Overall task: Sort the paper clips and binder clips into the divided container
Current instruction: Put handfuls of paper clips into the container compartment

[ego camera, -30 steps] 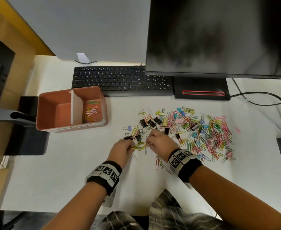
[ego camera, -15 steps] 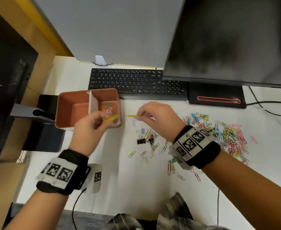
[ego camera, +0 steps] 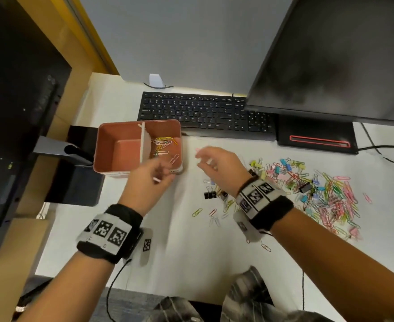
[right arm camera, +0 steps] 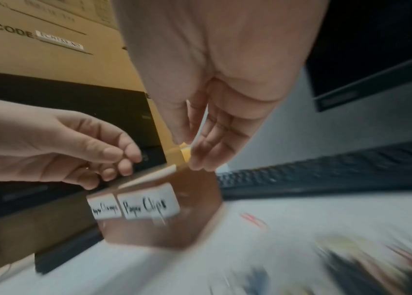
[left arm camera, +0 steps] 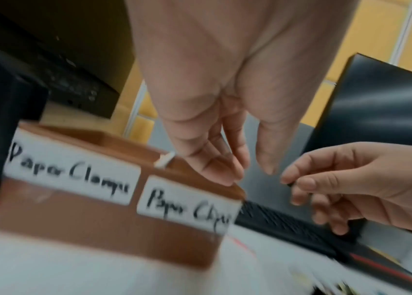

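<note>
The pink divided container [ego camera: 103, 145] stands left of centre, labelled "Paper Clamps" on its left half and "Paper Clips" on its right [left arm camera: 187, 207]. Several coloured paper clips [ego camera: 162, 145] lie in the right compartment; the left one looks bare. My left hand [ego camera: 154, 175] hovers at the container's front right corner, fingers relaxed and holding nothing [left arm camera: 247, 173]. My right hand [ego camera: 212, 161] hangs just right of the container, fingers loose and empty [right arm camera: 189, 151]. A mixed pile of paper clips and binder clips [ego camera: 319, 189] covers the table to the right.
A black keyboard [ego camera: 203, 112] lies behind the container, with a monitor [ego camera: 330, 54] and its base [ego camera: 316, 135] at the back right. A black box [ego camera: 75, 180] sits left of the container. Loose clips [ego camera: 212, 214] and a black binder clip [ego camera: 210, 195] lie under my right wrist.
Both hands carried yellow paper clips from the pile to the container; the clips now lie in the right compartment and both hands have let go.
</note>
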The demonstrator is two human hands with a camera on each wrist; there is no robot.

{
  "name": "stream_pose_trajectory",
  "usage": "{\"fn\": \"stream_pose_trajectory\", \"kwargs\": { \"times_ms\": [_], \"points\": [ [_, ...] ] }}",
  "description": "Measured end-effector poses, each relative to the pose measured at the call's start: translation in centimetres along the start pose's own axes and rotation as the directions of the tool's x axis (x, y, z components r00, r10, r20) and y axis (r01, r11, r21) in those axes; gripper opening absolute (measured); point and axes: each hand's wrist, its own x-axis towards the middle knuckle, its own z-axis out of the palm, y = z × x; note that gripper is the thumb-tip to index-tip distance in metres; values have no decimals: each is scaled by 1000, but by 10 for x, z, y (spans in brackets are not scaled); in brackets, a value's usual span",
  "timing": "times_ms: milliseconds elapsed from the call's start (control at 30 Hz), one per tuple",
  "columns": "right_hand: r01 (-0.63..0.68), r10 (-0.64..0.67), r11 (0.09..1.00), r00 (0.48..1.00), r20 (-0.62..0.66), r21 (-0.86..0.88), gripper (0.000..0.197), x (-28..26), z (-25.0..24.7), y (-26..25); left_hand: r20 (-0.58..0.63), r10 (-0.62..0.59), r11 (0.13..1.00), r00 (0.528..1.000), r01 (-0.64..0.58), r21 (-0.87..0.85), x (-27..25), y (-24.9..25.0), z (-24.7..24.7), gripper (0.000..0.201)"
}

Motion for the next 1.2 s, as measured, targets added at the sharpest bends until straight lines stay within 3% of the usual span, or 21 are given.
{"fn": "stream_pose_trajectory", "kwargs": {
  "times_ms": [133,267,400,533,633,733,867,1033,1133,1200],
  "points": [
    [-174,183,981,977,113,-84,12,-49,5,54,196,-28,996,980,10,93,-21,-21,47,19],
    [-182,209,969,964,162,-167,19,-70,19,86,290,-82,986,953,36,160,-28,-35,92,30],
    [-122,176,957,965,193,-264,35,-73,32,97,271,-86,974,959,23,226,-28,-42,115,18],
    [-118,167,960,969,181,-255,23,-72,40,101,268,-100,967,958,30,255,-25,-43,116,5],
    [-111,166,958,966,196,-263,18,-72,39,106,287,-109,965,952,33,258,-23,-41,114,11],
    [-124,190,949,958,216,-288,19,-74,37,109,284,-73,963,956,-7,271,-22,-41,115,4],
    [-160,229,944,947,224,-289,25,-74,33,110,311,-60,962,949,-28,271,-22,-41,116,18],
    [-153,254,927,928,274,-341,20,-72,29,112,333,-52,972,942,-29,234,-19,-36,112,22],
    [-92,201,941,927,317,-326,20,-77,14,103,254,16,977,967,-68,200,-14,-24,104,17],
    [-100,164,965,952,260,-241,20,-74,-7,92,158,80,986,984,-102,135,-6,-8,100,10]
  ]
}}
